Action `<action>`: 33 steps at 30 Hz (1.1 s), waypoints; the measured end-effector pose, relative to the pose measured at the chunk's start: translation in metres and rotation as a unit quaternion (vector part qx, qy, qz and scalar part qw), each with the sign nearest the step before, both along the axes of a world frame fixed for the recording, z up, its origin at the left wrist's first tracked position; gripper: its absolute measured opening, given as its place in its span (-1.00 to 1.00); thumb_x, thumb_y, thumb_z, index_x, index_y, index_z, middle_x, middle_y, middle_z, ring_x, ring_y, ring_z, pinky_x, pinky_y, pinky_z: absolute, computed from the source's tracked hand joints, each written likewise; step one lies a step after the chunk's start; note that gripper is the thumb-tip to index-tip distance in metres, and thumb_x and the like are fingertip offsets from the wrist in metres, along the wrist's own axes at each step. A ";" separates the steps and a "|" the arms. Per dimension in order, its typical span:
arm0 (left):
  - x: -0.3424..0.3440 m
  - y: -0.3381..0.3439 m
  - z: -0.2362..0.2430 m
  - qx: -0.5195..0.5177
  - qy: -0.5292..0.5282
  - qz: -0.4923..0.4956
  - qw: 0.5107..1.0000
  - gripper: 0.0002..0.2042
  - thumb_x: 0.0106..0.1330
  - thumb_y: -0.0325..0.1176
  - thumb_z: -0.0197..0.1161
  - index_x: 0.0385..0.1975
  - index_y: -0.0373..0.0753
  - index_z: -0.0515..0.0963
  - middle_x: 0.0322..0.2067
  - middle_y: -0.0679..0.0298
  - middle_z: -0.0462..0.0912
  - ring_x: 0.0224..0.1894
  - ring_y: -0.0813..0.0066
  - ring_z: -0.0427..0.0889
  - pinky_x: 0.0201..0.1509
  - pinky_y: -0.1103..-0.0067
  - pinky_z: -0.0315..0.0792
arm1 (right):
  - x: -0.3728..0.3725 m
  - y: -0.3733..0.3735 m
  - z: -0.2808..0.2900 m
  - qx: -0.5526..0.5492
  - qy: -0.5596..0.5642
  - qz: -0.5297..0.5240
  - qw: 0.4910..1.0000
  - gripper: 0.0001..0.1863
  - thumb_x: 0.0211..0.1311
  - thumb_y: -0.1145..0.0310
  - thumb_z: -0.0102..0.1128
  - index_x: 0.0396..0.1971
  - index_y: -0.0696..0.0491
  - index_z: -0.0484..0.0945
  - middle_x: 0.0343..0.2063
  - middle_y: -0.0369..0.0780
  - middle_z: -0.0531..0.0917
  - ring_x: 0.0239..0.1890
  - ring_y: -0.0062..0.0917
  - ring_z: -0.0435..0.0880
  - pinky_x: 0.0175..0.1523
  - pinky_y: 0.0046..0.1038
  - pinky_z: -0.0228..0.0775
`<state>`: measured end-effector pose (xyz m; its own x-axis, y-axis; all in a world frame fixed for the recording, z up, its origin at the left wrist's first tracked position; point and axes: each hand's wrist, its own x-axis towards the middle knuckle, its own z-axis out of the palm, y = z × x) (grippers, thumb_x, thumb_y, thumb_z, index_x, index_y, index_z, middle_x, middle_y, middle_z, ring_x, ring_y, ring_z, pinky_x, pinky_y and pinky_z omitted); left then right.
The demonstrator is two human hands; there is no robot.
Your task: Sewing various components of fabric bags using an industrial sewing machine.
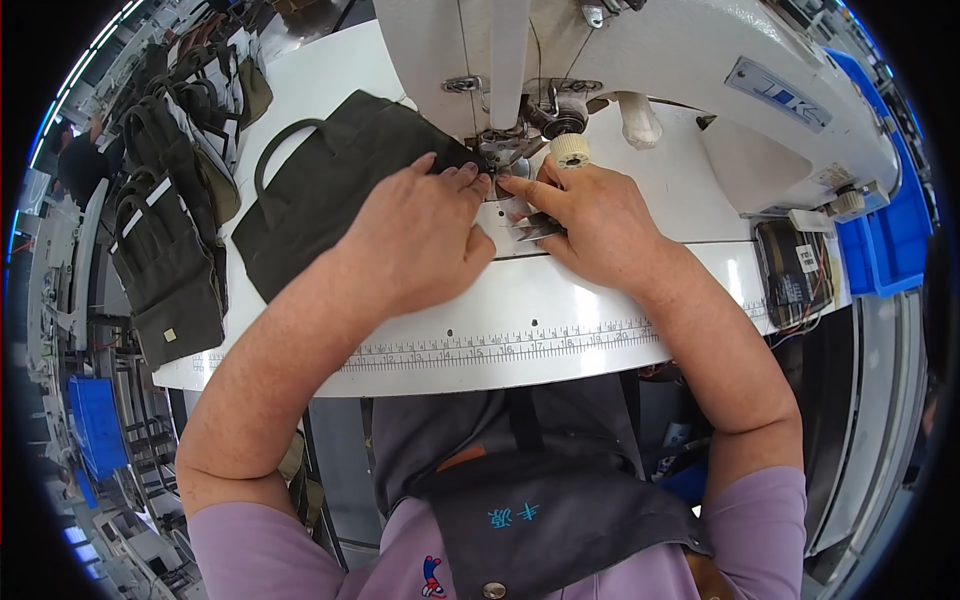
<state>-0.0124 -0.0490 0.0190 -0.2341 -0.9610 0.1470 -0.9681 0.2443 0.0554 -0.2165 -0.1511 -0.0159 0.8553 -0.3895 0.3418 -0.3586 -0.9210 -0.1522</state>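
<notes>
A dark green fabric bag piece with a looped handle lies on the white sewing table, its right corner by the needle area of a sewing machine. My left hand rests over that corner, fingers stretched out and fingertips close to the presser foot. To the right of the needle is my right hand, its index finger and thumb reaching toward the foot. Metal blades of small thread snips stick out from under its curled fingers. The stitching point itself is partly hidden by my fingertips.
Several similar dark green bag pieces hang stacked along the table's left side. A printed ruler scale runs along the front edge. At the right are a black box with wires and a blue bin. Another person is at far left.
</notes>
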 end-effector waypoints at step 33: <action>-0.022 0.016 -0.051 -0.054 0.146 0.098 0.983 -0.56 0.48 -0.30 0.13 0.30 -0.31 0.46 0.38 0.01 0.38 0.50 0.01 0.25 0.51 -0.14 0.04 | 0.002 0.004 0.000 0.009 -0.001 -0.016 1.000 -0.48 0.06 0.31 0.43 0.11 -0.10 0.65 -0.27 -0.27 0.58 -0.18 -0.36 0.70 -0.17 -0.30 0.57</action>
